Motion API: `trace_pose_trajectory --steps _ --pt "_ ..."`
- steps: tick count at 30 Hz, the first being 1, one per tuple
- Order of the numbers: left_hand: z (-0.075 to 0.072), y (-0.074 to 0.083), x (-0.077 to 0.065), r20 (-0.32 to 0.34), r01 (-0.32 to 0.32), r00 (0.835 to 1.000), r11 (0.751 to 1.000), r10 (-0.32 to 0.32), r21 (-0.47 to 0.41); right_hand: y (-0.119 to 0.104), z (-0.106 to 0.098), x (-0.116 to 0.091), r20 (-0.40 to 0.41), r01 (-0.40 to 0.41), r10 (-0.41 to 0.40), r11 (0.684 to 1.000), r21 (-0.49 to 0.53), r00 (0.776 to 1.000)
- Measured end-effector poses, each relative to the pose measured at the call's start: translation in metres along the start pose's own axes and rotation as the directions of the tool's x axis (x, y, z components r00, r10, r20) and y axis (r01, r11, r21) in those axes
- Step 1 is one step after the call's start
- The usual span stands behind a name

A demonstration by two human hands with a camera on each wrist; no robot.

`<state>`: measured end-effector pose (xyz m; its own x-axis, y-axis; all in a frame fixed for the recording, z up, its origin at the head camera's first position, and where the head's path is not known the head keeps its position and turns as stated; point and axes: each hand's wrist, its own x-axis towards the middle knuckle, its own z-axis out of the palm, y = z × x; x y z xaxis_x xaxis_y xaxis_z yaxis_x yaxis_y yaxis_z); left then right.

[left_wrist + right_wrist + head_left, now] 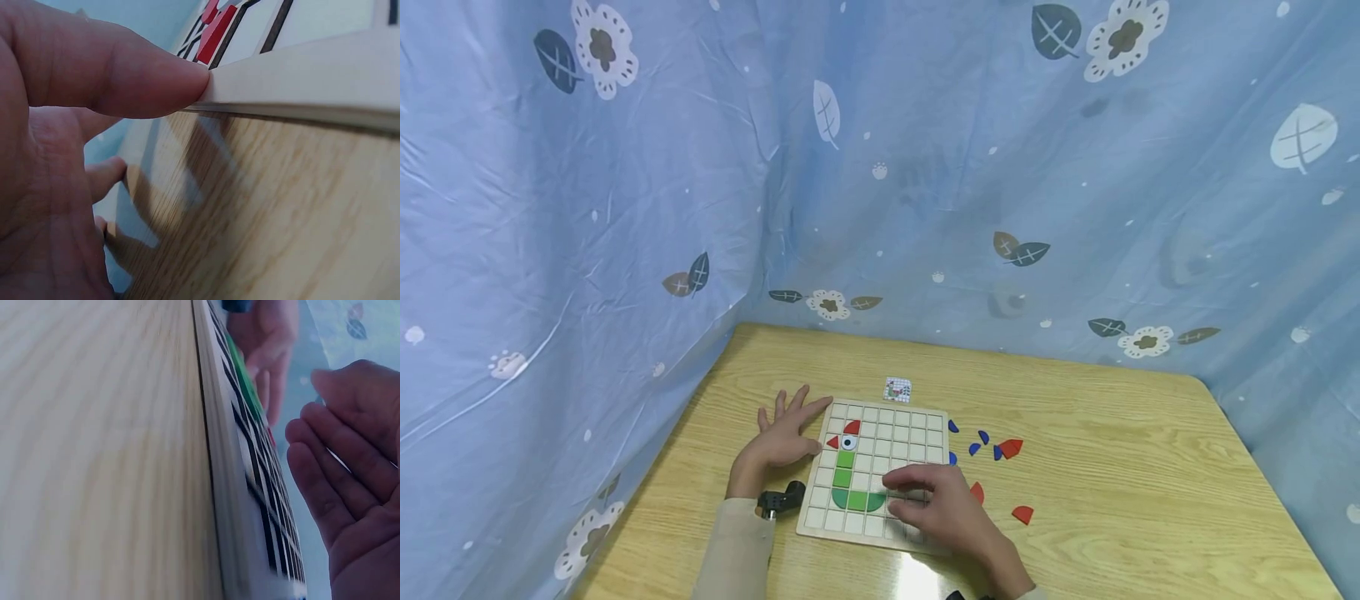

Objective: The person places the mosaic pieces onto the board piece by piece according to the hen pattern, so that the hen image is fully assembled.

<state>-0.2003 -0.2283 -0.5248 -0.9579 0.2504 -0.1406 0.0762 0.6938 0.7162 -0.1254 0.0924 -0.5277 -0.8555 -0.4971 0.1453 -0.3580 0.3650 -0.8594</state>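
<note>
A white gridded wooden board [901, 433] lies on the table. My left hand [781, 443] is at its left side, fingers spread; its thumb [144, 72] touches the board's edge in the left wrist view. Over the lower right squares hovers my right hand [946, 504], thumb apart from fingers; the right wrist view shows nothing between them. Beside its fingertips sits a dark green quarter-round piece [875, 502]. Green squares [842, 477], another dark green quarter-round [839, 498], an eye piece [848, 442], a red triangle [832, 442] and a red quarter-round [852, 427] form a bird-like figure.
A small pattern card [897, 389] lies behind the board. Several blue half-round pieces [983, 437] and red pieces [1022, 514] are scattered to the right, some close to the board's edge. A blue curtain [925, 208] hangs behind and beside the wooden table [1112, 483].
</note>
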Motion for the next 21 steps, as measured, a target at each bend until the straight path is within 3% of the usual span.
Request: trace_pose_trajectory --steps 13,21 --pt "0.000 0.000 0.000 0.002 0.008 1.000 1.000 -0.008 0.010 0.023 -0.051 -0.046 -0.160 -0.058 0.058 0.998 0.004 0.985" --pt "0.000 0.001 0.000 -0.001 0.000 1.000 1.000 0.000 -0.004 0.034 -0.082 -0.050 -0.243 -0.134 0.130 0.991 -0.002 0.961"
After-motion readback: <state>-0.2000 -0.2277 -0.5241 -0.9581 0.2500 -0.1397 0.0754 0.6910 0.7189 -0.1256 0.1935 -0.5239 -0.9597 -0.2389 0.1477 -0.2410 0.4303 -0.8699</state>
